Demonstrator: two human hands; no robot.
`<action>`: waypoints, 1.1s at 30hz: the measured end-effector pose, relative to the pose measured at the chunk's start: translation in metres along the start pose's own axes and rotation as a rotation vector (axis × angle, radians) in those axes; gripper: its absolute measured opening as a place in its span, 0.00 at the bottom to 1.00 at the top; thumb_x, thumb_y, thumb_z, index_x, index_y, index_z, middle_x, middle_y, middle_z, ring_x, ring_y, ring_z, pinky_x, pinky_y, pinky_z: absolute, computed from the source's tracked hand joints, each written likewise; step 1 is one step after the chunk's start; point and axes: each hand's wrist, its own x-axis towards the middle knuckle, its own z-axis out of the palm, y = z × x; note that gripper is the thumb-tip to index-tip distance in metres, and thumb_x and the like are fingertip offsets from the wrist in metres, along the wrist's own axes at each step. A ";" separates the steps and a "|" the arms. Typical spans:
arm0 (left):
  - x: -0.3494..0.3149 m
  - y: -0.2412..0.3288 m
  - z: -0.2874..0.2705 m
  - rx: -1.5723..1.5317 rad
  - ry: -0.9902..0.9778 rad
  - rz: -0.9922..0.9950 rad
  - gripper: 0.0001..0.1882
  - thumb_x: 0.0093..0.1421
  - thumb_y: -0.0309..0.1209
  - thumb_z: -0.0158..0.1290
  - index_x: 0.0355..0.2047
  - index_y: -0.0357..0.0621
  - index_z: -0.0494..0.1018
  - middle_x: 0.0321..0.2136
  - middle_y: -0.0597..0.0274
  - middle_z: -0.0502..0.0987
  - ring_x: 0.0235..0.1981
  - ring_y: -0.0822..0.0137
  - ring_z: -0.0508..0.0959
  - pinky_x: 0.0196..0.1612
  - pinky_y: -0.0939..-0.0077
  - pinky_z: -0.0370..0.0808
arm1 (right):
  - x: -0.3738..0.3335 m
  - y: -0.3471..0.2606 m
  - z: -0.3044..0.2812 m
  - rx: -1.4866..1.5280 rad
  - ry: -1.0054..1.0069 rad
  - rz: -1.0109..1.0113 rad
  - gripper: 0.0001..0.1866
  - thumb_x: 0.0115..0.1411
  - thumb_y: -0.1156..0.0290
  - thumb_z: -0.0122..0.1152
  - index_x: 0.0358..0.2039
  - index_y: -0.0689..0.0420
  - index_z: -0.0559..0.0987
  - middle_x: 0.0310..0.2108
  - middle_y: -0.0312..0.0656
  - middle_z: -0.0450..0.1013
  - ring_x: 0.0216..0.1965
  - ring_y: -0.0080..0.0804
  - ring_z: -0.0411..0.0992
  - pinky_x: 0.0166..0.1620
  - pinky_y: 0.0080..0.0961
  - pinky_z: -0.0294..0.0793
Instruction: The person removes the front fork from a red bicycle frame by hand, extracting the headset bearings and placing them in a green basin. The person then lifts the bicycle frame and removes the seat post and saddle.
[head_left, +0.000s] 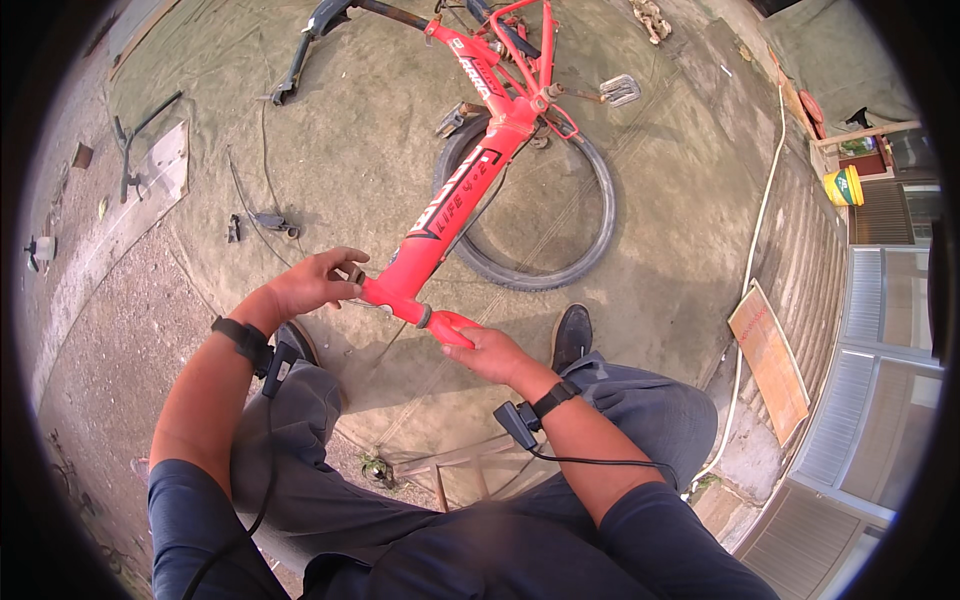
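A red bicycle frame (455,205) slants across the middle of the view, its head tube (394,300) nearest to me. At the left end of that tube, my left hand (315,284) has its fingers curled around a small dark ring-shaped headset part (356,275). My right hand (490,354) grips a smooth red part (452,326) at the tube's other end; my hand hides the rest of its shape. Between this red part and the tube sits a grey ring (425,316).
A wheel (600,230) lies beneath the frame, and a pedal (620,91) juts out at its far right. Handlebars (128,150) and a black brake lever (272,221) lie at left. A board (768,362) and a yellow bucket (843,187) are at right.
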 end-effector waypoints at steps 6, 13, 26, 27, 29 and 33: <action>0.004 0.004 -0.005 0.012 -0.054 -0.215 0.24 0.65 0.40 0.56 0.55 0.38 0.71 0.35 0.61 0.79 0.35 0.72 0.80 0.35 0.74 0.77 | 0.000 0.001 0.001 0.007 0.007 0.013 0.22 0.63 0.49 0.60 0.48 0.53 0.80 0.38 0.48 0.79 0.42 0.44 0.77 0.48 0.35 0.74; 0.002 -0.004 0.008 -0.076 0.096 -0.052 0.21 0.67 0.40 0.53 0.52 0.37 0.72 0.34 0.62 0.80 0.34 0.72 0.80 0.35 0.74 0.77 | 0.001 0.003 0.001 0.010 0.030 -0.025 0.22 0.63 0.48 0.60 0.46 0.53 0.80 0.38 0.49 0.79 0.42 0.44 0.77 0.48 0.36 0.74; -0.004 0.008 -0.002 0.034 0.027 -0.068 0.26 0.64 0.40 0.55 0.57 0.36 0.69 0.44 0.59 0.77 0.42 0.70 0.79 0.39 0.74 0.78 | 0.005 0.011 0.006 0.017 0.051 -0.014 0.24 0.62 0.47 0.61 0.49 0.52 0.80 0.38 0.48 0.79 0.42 0.43 0.77 0.47 0.36 0.74; -0.004 0.009 -0.002 -0.005 -0.009 -0.015 0.28 0.61 0.40 0.58 0.58 0.36 0.70 0.42 0.58 0.77 0.43 0.68 0.78 0.38 0.73 0.78 | 0.005 0.011 0.006 0.023 0.041 0.017 0.25 0.61 0.46 0.61 0.49 0.52 0.80 0.38 0.48 0.79 0.42 0.43 0.78 0.47 0.36 0.74; -0.005 0.011 -0.003 0.003 -0.028 -0.049 0.28 0.60 0.39 0.58 0.57 0.36 0.70 0.41 0.59 0.78 0.42 0.69 0.79 0.37 0.73 0.77 | 0.006 0.012 0.006 0.016 0.041 0.006 0.24 0.61 0.46 0.61 0.48 0.52 0.80 0.35 0.47 0.79 0.39 0.42 0.78 0.45 0.35 0.74; 0.003 0.013 -0.004 0.052 -0.011 -0.285 0.23 0.63 0.42 0.56 0.52 0.39 0.73 0.34 0.62 0.79 0.35 0.71 0.79 0.35 0.74 0.77 | 0.006 0.013 0.006 0.051 0.035 0.007 0.22 0.64 0.50 0.62 0.47 0.57 0.80 0.29 0.37 0.75 0.32 0.26 0.72 0.39 0.28 0.72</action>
